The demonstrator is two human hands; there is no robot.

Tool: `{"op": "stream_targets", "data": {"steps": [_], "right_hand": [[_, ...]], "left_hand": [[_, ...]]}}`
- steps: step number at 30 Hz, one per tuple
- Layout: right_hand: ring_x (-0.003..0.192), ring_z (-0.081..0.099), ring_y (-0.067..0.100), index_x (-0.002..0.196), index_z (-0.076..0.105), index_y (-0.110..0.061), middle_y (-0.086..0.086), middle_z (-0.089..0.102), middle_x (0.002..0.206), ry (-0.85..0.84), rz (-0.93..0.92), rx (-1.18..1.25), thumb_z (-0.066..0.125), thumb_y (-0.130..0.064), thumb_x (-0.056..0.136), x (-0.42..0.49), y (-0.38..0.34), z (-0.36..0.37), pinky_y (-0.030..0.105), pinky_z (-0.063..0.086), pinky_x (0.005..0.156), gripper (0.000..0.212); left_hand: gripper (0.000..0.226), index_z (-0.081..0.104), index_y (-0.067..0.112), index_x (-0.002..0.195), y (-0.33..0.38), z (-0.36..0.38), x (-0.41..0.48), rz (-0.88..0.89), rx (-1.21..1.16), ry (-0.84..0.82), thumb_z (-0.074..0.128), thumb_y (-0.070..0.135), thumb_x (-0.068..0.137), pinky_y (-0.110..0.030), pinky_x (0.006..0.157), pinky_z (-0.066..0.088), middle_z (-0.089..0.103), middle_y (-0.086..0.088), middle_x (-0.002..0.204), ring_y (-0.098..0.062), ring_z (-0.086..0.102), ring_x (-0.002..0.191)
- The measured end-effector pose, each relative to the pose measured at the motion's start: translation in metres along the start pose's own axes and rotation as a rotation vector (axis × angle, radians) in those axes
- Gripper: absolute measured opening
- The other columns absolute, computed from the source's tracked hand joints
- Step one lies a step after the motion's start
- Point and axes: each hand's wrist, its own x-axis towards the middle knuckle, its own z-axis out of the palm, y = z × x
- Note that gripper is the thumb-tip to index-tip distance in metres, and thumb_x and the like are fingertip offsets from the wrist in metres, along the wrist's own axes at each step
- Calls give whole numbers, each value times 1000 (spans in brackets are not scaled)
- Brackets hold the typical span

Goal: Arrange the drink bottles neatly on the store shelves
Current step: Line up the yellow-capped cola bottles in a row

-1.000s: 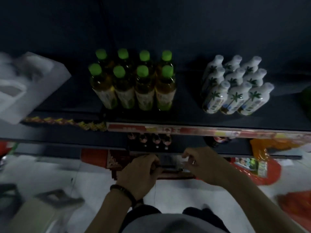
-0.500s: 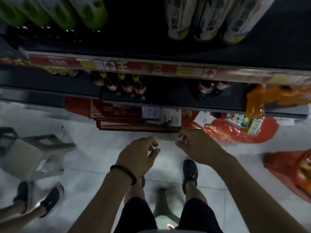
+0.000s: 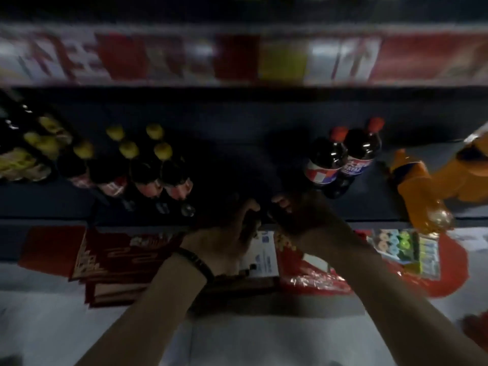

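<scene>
We reach both hands into a dim lower shelf (image 3: 375, 204), and the danger is plain: the view is dark and smeared, and a blind wrist could knock a neighbour down. Just right of the right hand (image 3: 301, 217), two red-capped cola bottles (image 3: 340, 159) stand touching each other near the shelf's front edge. A nudge from the forearm, we judge, would send them to the floor. Farther right, an orange bottle (image 3: 417, 191) has its base at the very edge; whether it stands or leans, we cannot tell, but it looks the likeliest to go over. Left of the left hand (image 3: 224, 239), yellow-capped dark bottles (image 3: 148, 170) stand in close rows, near enough for an elbow to topple several at once. Our hands sit close together at the shelf's front lip, in the gap between those two groups, fingers curled toward one another. Whether they pinch a bottle or nothing at all, we cannot tell in the shadow. Below the wrists, red packets (image 3: 118, 260) lie on the floor.
</scene>
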Motion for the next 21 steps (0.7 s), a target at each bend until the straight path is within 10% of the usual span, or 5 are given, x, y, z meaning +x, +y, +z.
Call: {"op": "stream_targets", "data": {"steps": [9, 21], "right_hand": [[105, 69, 20, 121, 68, -24, 2, 74, 114, 265, -244, -64, 67, -45, 93, 32, 28, 34, 35, 56, 93, 35], [98, 59, 8, 118, 63, -27, -7, 63, 111, 198, -363, 45, 67, -45, 96, -43, -72, 69, 21, 51, 80, 29]], "left_hand": [[31, 59, 29, 131, -49, 48, 26, 4, 112, 269, 56, 40, 102, -37, 100, 51, 66, 2, 130, -21, 62, 117], [18, 68, 32, 116, -74, 20, -125, -155, -83, 415, 63, 35, 99, -23, 86, 54, 71, 12, 107, -6, 67, 98]]}}
